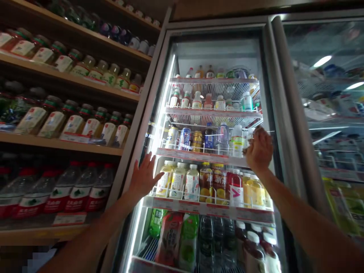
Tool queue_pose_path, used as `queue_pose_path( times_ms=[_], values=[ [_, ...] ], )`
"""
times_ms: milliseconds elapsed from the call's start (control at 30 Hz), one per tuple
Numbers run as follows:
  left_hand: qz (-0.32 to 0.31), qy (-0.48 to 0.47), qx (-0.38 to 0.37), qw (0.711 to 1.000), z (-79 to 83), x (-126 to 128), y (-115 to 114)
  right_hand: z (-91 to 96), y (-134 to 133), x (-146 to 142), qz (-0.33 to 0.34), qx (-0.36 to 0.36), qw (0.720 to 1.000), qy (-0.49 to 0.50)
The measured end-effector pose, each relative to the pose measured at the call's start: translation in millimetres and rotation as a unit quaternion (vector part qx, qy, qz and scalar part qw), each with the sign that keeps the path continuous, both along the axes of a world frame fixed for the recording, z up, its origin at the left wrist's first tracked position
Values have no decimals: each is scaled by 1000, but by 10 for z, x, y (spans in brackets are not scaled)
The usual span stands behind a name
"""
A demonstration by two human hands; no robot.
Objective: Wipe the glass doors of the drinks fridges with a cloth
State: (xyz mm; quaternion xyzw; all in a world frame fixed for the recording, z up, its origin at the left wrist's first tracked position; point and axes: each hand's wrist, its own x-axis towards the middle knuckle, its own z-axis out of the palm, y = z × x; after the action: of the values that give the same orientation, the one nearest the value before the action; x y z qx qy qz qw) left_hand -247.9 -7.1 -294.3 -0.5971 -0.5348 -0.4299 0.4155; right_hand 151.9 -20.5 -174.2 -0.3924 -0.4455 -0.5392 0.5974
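My left hand [145, 175] is raised with its fingers spread, in front of the left edge of a lit drinks fridge. Nothing is in it, and whether it touches the glass door [218, 49] I cannot tell. Higher up on the right, my right hand [259, 149] is closed, its fingers curled at the level of the middle shelf. Something small and crumpled shows at its fingers, too blurred to name. Behind the hands, cans and bottles stand on the middle shelf, among them a gold can [197, 141]. Juice bottles [192, 182] fill the shelf below.
On the left, wooden shelves [93, 147] carry rows of juice bottles and red-capped water bottles [76, 189]. A metal frame post [292, 113] divides this fridge from another glass-fronted one on the right. Larger bottles [189, 239] stand on the bottom shelf.
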Motion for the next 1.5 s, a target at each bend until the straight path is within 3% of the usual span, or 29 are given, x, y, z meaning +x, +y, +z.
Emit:
queue_pose_path(
  times_ms=[67, 133, 267, 367, 433, 500, 567, 633, 700, 767, 867, 1000, 1067, 1133, 1167, 1267, 1333, 1400, 1500],
  values=[
    [1, 1, 6, 1000, 118, 22, -34, 202, 26, -80, 10, 11, 1000, 8],
    [1, 6, 4, 1000, 226, 98, -58, 304, 73, -380, 9, -3, 999, -31],
    [2, 19, -27, 999, 334, 240, -66, 189, 161, -1142, -5, -90, 974, -207],
    [12, 18, -58, 998, 299, 172, -46, 90, 167, -1326, -4, -139, 937, -320],
    [21, 15, -64, 998, 242, 35, -31, 162, 144, -1219, 13, -130, 953, -274],
    [31, 7, -55, 998, 183, -127, -22, 341, 122, -1069, 36, -101, 981, -163],
    [37, 0, -38, 999, 139, -262, -24, 547, 121, -1036, 54, -82, 991, -92],
    [39, -3, -21, 999, 114, -337, -35, 681, 143, -1213, 64, -83, 989, -104],
    [36, -4, -12, 999, 100, -360, -55, 679, 186, -1575, 68, -99, 979, -165],
    [34, 1, -10, 999, 77, -368, -85, 526, 241, -2005, 73, -127, 959, -244],
    [40, 18, -19, 999, -13, -437, -146, 53, 317, -2503, 91, -179, 910, -364],
    [62, 29, -36, 997, -258, -663, -239, -793, 364, -2680, 116, -191, 855, -469],
    [67, 35, -47, 996, -401, -775, -280, -1108, 371, -2640, 122, -190, 827, -515],
    [67, 42, -62, 995, -531, -848, -313, -1223, 379, -2584, 126, -197, 814, -532],
    [66, 46, -70, 994, -589, -866, -325, -1205, 384, -2563, 128, -202, 821, -519],
    [61, 52, -92, 993, -757, -852, -338, -1045, 398, -2546, 137, -214, 876, -411],
    [54, 55, -105, 991, -897, -812, -331, -1102, 392, -2573, 147, -214, 891, -372],
    [43, 61, -114, 991, -1079, -773, -321, -1443, 368, -2604, 156, -219, 875, -403],
    [22, 72, -134, 988, -1388, -745, -335, -2324, 304, -2562, 163, -234, 823, -492]
  ],
)
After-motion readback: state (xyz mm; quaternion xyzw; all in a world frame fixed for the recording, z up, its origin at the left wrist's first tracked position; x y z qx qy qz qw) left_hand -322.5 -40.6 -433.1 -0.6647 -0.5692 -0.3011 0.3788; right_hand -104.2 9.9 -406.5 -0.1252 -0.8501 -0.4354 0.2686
